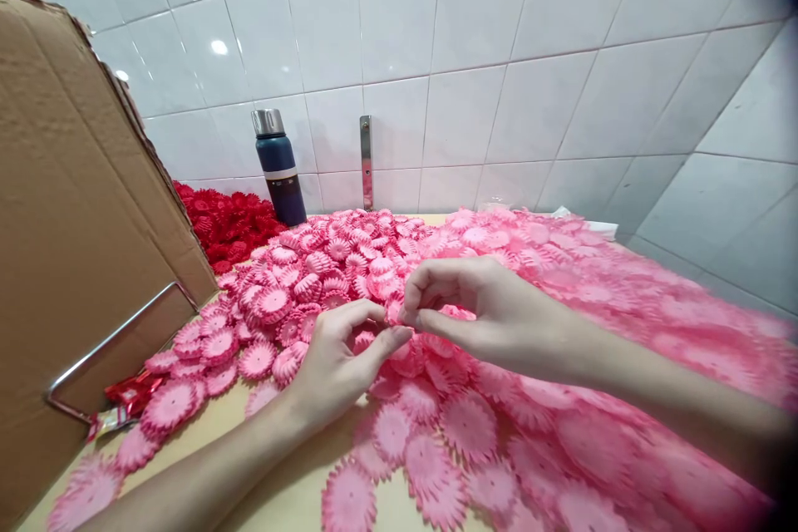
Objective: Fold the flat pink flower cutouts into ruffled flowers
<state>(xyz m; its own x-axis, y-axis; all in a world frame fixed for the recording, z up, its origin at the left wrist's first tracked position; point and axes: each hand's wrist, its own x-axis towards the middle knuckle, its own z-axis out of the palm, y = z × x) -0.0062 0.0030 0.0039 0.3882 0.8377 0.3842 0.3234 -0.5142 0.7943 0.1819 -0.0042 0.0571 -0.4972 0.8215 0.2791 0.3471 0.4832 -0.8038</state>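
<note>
Left hand (340, 362) is held curled, thumb and forefinger nearly closed; right hand (483, 307) is pinched on a pink flower piece (394, 312) at its nine o'clock, over the tabletop (293, 486)

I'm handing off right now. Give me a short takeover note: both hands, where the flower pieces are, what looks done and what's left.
Left hand: fingers curled over the pile, thumb and forefinger pinched near a pink piece; the grip itself is hidden.
Right hand: fingertips pinched together on a small pink piece, just above the left hand.
Pink flower pieces lie spread flat across the table; ruffled pink ones are heaped behind the left hand. Red flower pieces are piled beside the blue flask, by the cardboard box.
Done: the ruffled heap, seemingly.
Left: many flat pieces, apparently.
</note>
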